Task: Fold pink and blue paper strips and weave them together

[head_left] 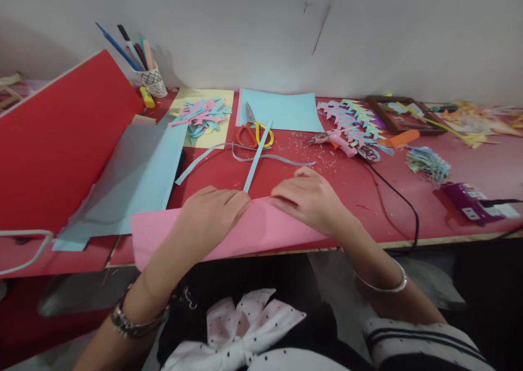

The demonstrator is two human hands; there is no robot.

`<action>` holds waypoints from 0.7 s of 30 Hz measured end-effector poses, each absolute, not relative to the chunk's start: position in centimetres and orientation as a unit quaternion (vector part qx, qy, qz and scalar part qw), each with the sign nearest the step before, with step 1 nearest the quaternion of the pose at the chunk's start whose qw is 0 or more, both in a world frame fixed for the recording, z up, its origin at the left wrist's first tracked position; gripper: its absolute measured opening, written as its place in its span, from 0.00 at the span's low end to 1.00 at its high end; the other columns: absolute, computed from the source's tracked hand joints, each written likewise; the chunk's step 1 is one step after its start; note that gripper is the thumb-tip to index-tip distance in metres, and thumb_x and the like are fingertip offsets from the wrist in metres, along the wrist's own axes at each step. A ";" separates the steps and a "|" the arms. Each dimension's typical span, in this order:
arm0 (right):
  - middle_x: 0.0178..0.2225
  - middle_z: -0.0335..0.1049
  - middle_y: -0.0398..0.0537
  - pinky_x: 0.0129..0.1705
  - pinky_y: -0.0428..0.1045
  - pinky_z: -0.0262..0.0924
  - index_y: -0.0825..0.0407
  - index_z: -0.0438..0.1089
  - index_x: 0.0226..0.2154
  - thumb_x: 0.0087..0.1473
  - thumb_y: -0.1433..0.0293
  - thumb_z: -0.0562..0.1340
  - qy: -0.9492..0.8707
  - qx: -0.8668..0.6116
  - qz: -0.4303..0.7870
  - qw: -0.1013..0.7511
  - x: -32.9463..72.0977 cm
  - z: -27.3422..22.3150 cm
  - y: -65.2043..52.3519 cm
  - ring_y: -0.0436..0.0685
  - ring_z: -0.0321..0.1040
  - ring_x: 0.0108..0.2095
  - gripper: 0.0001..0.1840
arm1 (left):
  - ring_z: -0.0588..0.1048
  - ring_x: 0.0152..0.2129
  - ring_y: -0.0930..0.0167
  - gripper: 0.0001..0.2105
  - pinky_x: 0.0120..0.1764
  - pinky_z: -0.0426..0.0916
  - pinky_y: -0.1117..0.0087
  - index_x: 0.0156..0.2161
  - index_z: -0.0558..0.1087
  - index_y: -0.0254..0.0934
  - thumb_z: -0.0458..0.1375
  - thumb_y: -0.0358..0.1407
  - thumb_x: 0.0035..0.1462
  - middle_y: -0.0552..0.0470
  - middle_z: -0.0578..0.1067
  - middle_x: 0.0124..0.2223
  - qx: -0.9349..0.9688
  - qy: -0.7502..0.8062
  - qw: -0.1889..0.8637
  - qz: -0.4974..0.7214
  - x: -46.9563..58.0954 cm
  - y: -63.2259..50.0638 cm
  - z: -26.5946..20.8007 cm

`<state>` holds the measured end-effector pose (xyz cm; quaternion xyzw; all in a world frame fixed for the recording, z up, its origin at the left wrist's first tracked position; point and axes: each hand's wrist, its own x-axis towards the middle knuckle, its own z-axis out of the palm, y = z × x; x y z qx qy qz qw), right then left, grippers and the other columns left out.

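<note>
A sheet of pink paper (261, 226) lies along the table's near edge, its front border reaching over that edge. My left hand (210, 216) is closed on the sheet's far edge, fingers bent together. To its right, my right hand (312, 199) grips the same far edge, the fingertips partly hidden. Just beyond them, a narrow light-blue paper strip (257, 156) runs away from my left fingertips and crosses the scissors (254, 131), which have red and yellow handles. Thin curled grey-blue strips (278, 156) lie beside it.
Cut paper pieces (204, 115) lie on a yellow sheet, beside a blue sheet (281, 109). A pink glue gun (337, 142) trails a black cord past a purple power box (472, 202). At left stand a red board (65, 142) and a pen cup (152, 81).
</note>
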<state>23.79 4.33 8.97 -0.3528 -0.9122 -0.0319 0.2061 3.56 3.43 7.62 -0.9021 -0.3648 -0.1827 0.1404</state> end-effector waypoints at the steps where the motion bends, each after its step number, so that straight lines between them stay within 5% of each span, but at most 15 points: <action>1: 0.20 0.68 0.40 0.33 0.45 0.46 0.54 0.65 0.22 0.58 0.65 0.48 -0.909 -0.360 -0.021 0.208 24.3 9.0 4.4 0.45 0.57 0.20 0.19 | 0.66 0.15 0.73 0.16 0.23 0.55 0.71 0.24 0.66 0.37 0.40 0.30 0.58 0.54 0.72 0.21 -0.901 -0.369 0.143 -0.176 3.2 3.5 7.6; 12: 0.19 0.67 0.39 0.33 0.44 0.50 0.53 0.65 0.21 0.57 0.66 0.49 -0.887 -0.396 0.001 0.236 26.1 9.6 4.3 0.46 0.55 0.19 0.17 | 0.66 0.17 0.72 0.21 0.23 0.56 0.71 0.24 0.66 0.37 0.35 0.35 0.60 0.53 0.71 0.22 -0.901 -0.393 0.106 -0.148 1.4 3.8 7.9; 21: 0.19 0.68 0.40 0.34 0.45 0.50 0.53 0.65 0.21 0.58 0.65 0.48 -0.890 -0.391 0.000 0.235 25.0 9.5 4.0 0.46 0.56 0.20 0.19 | 0.67 0.18 0.71 0.17 0.25 0.57 0.70 0.26 0.67 0.36 0.40 0.36 0.60 0.53 0.72 0.21 -0.895 -0.394 0.120 -0.169 3.7 3.7 7.9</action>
